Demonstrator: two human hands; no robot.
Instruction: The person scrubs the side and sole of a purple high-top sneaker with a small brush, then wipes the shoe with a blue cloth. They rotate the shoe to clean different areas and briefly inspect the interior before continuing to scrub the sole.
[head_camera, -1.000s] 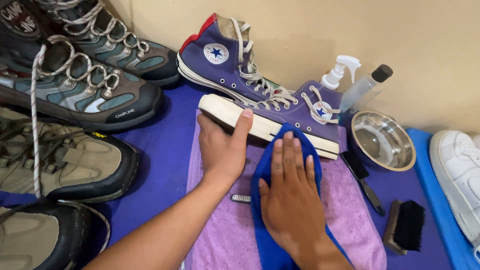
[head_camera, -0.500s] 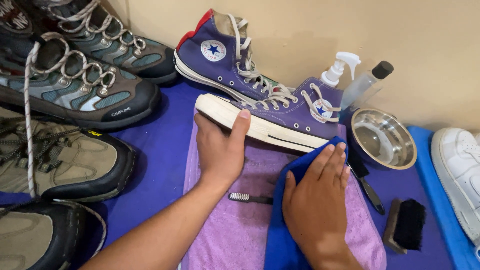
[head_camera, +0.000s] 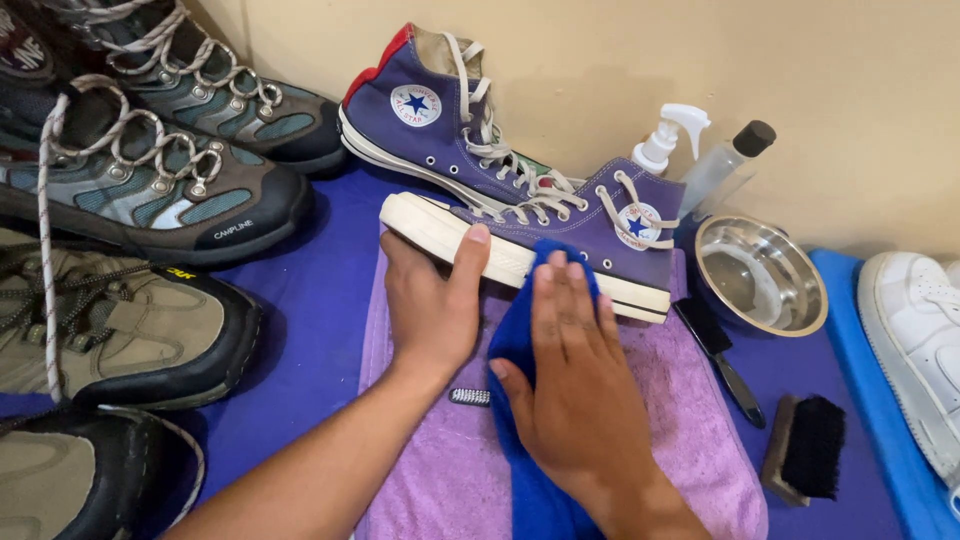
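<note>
At the centre of the frame my left hand (head_camera: 432, 300) clamps the stiff white rubber toe of the light purple canvas high-top sneaker (head_camera: 560, 235) lying on the lilac towel (head_camera: 690, 440), while my right hand (head_camera: 570, 385), fingers together, presses a soft blue cloth (head_camera: 520, 350) flat against its sole edge.

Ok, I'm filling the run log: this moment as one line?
left hand: grips purple canvas high-top sneaker toe | right hand: presses blue cloth on its white sole | underneath: lilac towel
</note>
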